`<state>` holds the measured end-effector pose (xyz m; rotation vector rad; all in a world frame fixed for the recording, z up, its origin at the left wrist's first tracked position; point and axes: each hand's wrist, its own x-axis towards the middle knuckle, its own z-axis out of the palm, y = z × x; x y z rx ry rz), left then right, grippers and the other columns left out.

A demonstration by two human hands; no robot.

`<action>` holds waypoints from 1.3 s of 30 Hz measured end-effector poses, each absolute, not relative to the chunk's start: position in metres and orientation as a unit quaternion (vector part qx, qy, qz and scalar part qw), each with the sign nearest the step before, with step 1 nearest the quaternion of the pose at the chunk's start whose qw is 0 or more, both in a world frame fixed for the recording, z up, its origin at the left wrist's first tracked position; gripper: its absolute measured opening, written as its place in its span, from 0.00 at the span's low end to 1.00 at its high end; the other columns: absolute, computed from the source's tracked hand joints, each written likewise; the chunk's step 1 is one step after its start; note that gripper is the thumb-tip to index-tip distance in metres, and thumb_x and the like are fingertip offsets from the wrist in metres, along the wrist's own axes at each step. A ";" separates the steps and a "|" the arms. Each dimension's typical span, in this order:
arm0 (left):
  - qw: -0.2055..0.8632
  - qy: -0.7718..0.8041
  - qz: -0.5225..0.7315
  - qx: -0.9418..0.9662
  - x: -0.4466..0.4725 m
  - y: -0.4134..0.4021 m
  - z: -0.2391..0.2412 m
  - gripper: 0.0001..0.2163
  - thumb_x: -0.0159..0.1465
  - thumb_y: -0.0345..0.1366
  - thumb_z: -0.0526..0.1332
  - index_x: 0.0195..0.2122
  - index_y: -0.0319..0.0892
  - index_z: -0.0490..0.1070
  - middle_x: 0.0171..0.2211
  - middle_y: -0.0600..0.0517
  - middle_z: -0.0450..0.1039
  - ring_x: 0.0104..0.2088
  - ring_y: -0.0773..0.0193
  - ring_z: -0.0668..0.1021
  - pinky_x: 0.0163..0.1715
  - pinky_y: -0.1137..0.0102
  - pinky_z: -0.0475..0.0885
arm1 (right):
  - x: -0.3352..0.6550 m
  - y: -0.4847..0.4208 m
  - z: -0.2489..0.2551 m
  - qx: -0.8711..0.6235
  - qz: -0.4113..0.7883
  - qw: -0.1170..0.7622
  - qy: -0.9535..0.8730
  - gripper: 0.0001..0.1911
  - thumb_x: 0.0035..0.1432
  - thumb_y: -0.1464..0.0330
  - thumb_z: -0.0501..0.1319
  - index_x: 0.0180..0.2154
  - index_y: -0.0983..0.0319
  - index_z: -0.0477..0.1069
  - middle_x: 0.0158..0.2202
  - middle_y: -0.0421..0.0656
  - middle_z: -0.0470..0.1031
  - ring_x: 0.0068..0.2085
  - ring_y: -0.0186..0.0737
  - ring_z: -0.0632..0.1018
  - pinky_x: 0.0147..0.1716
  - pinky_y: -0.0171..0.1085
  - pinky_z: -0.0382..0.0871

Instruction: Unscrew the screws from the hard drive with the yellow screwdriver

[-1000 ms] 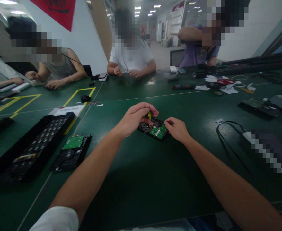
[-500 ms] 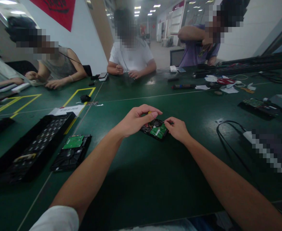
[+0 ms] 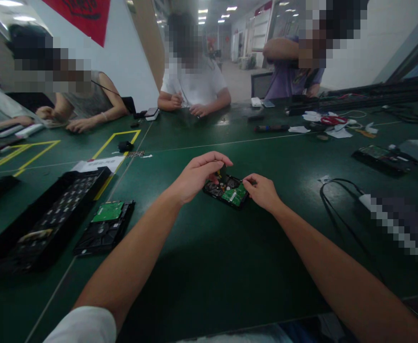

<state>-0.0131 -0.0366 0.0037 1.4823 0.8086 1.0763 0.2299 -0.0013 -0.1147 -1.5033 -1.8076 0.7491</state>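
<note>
A hard drive [image 3: 234, 195], its green circuit board facing up, lies on the green table in front of me. My right hand [image 3: 264, 193] is closed at the drive's right edge, thumb and fingers pinching its corner. Over the far left part of the drive, my left hand [image 3: 204, 174] has its fingers closed on a small dark and yellow piece [image 3: 222, 173]. Most of that piece is covered by the fingers, so its kind is unclear. Another hard drive [image 3: 105, 227] lies to the left of my forearm, board side up.
A long black tray [image 3: 52, 214] with rows of small parts stands at left. A black cable [image 3: 323, 195] runs at right, near a further drive [image 3: 382, 158]. Several people sit across the table; scraps and wires [image 3: 333, 120] lie at the far right.
My left hand has shifted slightly left, and more of the drive and of the dark and yellow piece shows. My right hand stays at the drive's edge.
</note>
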 end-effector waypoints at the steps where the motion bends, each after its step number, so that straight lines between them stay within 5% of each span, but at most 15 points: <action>1: 0.526 0.350 0.454 0.628 -0.014 -0.036 0.004 0.09 0.66 0.37 0.62 0.42 0.41 0.80 0.47 0.47 0.76 0.42 0.63 0.76 0.32 0.74 0.71 | 0.230 -0.001 -0.115 -0.575 0.286 0.331 -0.692 0.12 0.66 0.60 0.61 0.42 0.59 0.79 0.37 0.44 0.81 0.31 0.39 0.79 0.32 0.37 0.73; 11: 0.585 0.333 0.476 0.566 -0.006 -0.037 0.002 0.07 0.67 0.37 0.60 0.42 0.40 0.74 0.39 0.47 0.77 0.40 0.61 0.78 0.31 0.72 0.73 | 0.231 -0.001 -0.115 -0.580 0.289 0.326 -0.688 0.12 0.66 0.60 0.61 0.43 0.59 0.79 0.37 0.44 0.81 0.31 0.39 0.79 0.32 0.37 0.73; 17: 0.559 0.344 0.450 0.606 -0.007 -0.037 0.000 0.12 0.69 0.45 0.63 0.39 0.40 0.73 0.39 0.48 0.76 0.37 0.65 0.76 0.32 0.73 0.70 | 0.231 -0.001 -0.115 -0.580 0.282 0.324 -0.692 0.12 0.66 0.60 0.61 0.43 0.59 0.79 0.37 0.44 0.81 0.31 0.38 0.79 0.32 0.37 0.73; 28: 0.518 0.362 0.403 0.662 -0.012 -0.038 0.002 0.13 0.67 0.46 0.66 0.42 0.41 0.79 0.39 0.49 0.76 0.34 0.66 0.74 0.29 0.73 0.69 | 0.231 0.001 -0.119 -0.575 0.288 0.335 -0.689 0.12 0.66 0.60 0.61 0.42 0.59 0.79 0.37 0.44 0.81 0.31 0.38 0.79 0.32 0.37 0.73; 39: 0.581 0.323 0.414 0.622 -0.008 -0.041 0.000 0.09 0.69 0.41 0.63 0.42 0.41 0.70 0.43 0.44 0.80 0.42 0.59 0.81 0.29 0.72 0.75 | 0.230 -0.002 -0.114 -0.580 0.287 0.330 -0.687 0.12 0.66 0.60 0.61 0.43 0.59 0.79 0.37 0.44 0.81 0.33 0.39 0.79 0.33 0.37 0.73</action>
